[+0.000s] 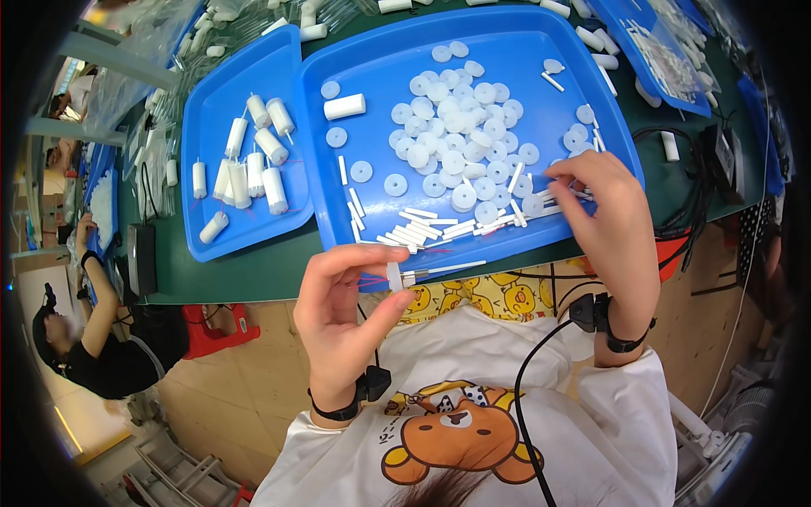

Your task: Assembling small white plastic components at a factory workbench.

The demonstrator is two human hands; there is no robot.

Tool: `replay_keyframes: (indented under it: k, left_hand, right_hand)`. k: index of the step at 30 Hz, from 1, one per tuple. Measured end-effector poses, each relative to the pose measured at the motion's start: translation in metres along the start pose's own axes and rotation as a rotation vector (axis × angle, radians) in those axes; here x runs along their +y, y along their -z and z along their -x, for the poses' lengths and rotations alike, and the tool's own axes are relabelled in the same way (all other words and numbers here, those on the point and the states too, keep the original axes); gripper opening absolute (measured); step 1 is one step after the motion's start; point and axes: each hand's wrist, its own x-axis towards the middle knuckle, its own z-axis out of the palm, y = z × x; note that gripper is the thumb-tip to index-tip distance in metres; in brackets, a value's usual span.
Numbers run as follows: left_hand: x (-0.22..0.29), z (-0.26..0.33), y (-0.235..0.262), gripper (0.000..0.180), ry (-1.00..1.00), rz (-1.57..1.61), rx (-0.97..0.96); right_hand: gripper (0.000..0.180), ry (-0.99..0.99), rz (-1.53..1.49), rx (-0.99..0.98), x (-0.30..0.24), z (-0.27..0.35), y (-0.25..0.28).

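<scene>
My left hand (342,308) is closed at the tray's near edge, pinching a small white disc piece (394,277) between thumb and fingers. A short metal shaft and a thin white rod (457,268) extend to its right, and thin red wires show by the fingers. Over the right side of the large blue tray (314,169), my right hand (604,198) has thumb and index finger curled but slightly apart, with nothing visible between them. Short white rods (547,209) lie under it. Many translucent discs (460,118) are heaped mid-tray, and more white rods (416,231) line its near side.
A smaller blue tray (193,152) at left holds white cylinders (272,190) with thin wires. A third blue tray (688,100) stands at far right, near black cables (688,198). Another person (106,338) sits at left beside a red stool (215,334).
</scene>
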Motion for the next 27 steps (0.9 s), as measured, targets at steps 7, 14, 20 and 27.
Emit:
replay_keyframes:
  k: [7, 14, 20, 27]
  left_hand:
    - [-0.002, -0.001, 0.001, 0.042, -0.015, -0.022, -0.024]
    - [0.001, -0.001, -0.002, 0.04, 0.019, -0.053, -0.024]
    - [-0.001, 0.001, -0.001, 0.036, -0.015, 0.01, 0.024]
    - [0.001, 0.002, -0.002, 0.035, -0.067, 0.058, 0.05]
  right_hand:
    - [0.01, 0.064, 0.051, -0.104, 0.008, -0.006, 0.01]
    - [0.015, 0.169, 0.039, -0.272, 0.014, -0.018, 0.01]
    - [0.014, 0.149, 0.106, -0.163, 0.008, -0.011, 0.01]
    - [0.036, 0.249, -0.178, -0.026, -0.015, 0.014, 0.017]
